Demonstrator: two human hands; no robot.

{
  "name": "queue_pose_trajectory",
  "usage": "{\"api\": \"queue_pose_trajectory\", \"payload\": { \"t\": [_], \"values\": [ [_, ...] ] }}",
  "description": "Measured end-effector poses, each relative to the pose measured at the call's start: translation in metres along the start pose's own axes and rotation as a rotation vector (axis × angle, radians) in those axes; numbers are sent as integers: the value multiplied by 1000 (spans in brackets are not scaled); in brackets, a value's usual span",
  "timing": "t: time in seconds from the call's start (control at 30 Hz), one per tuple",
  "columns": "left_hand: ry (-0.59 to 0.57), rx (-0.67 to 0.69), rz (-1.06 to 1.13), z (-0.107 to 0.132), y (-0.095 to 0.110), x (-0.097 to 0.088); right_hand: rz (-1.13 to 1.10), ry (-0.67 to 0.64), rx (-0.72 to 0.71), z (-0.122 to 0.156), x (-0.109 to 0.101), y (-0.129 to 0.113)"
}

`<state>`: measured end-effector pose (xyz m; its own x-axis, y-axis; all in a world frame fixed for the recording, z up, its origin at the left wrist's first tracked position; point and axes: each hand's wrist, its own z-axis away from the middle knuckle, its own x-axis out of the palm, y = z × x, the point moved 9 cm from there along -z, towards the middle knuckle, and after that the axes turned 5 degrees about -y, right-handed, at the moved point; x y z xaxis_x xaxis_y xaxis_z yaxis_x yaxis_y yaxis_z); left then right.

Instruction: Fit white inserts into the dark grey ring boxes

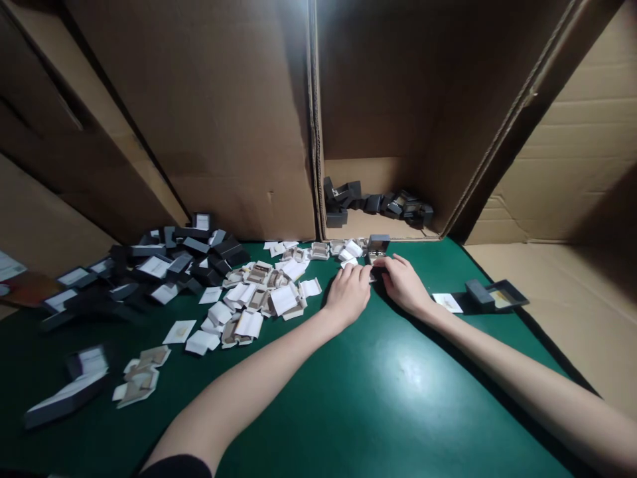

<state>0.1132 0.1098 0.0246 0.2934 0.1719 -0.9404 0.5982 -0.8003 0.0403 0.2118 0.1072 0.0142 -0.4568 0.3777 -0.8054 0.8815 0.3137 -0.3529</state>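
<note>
Both my hands reach to the far edge of the green table (388,398). My left hand (349,291) is curled, fingers bent toward a small open grey box (377,248). My right hand (404,282) is also curled, its fingertips touching the box's front. The box stands with its lid up and holds something pale inside. Exactly what each fingertip pinches is hidden. Loose white and tan card inserts (263,295) lie just left of my left hand.
A heap of dark grey boxes (169,262) covers the left of the table. More grey boxes (378,202) lie inside an open cardboard carton (388,126) behind. An open grey box (495,294) and a white card (446,302) sit right. Cardboard walls surround the table.
</note>
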Motion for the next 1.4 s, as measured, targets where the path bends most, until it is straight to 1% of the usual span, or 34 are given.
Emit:
{"api": "queue_pose_trajectory", "payload": {
  "t": [0.1, 0.17, 0.23, 0.33, 0.4, 0.47, 0.53, 0.63, 0.73, 0.83, 0.9, 1.0, 1.07, 1.13, 1.2, 1.23, 1.3, 1.4],
  "values": [
    [-14, 24, 6, -1, 3, 0, -111, 26, 56, 0, -4, 13],
    [12, 23, 62, -2, -1, -3, -183, 34, 73, -1, -8, 17],
    [77, -20, 176, -3, -10, -9, -267, 32, 88, -1, -11, 16],
    [217, -118, 383, -2, -28, -17, -354, 6, 75, 0, -13, 9],
    [289, -120, 484, -1, -33, -21, -418, -14, 61, 0, -13, 4],
    [318, -71, 542, -1, -31, -24, -518, -31, 83, 1, -12, 4],
    [313, -13, 566, -1, -26, -26, -660, -37, 140, 2, -10, 9],
    [284, 50, 573, -2, -18, -26, -853, 2, 226, 2, -7, 20],
    [250, 105, 560, -3, -13, -25, -926, 38, 251, 2, -6, 28],
    [217, 136, 515, -4, -9, -25, -943, 33, 247, 0, -4, 30],
    [217, 121, 482, -4, -9, -26, -956, 43, 266, 0, -4, 32],
    [282, 28, 464, -4, -18, -29, -973, 67, 298, 0, -7, 34],
    [297, -25, 496, -4, -25, -25, -980, 26, 295, -1, -8, 32],
    [234, -36, 562, -8, -28, -15, -984, -38, 276, -2, -6, 28],
    [131, -32, 621, -11, -29, -3, -983, -61, 262, -2, -6, 27],
    [90, -30, 637, -12, -29, 2, -976, -51, 258, -2, -7, 27],
    [50, -28, 645, -14, -29, 6, -937, -7, 234, -1, -12, 27],
    [62, -17, 645, -14, -28, 5, -758, 76, 143, 0, -24, 21]
  ]
}}
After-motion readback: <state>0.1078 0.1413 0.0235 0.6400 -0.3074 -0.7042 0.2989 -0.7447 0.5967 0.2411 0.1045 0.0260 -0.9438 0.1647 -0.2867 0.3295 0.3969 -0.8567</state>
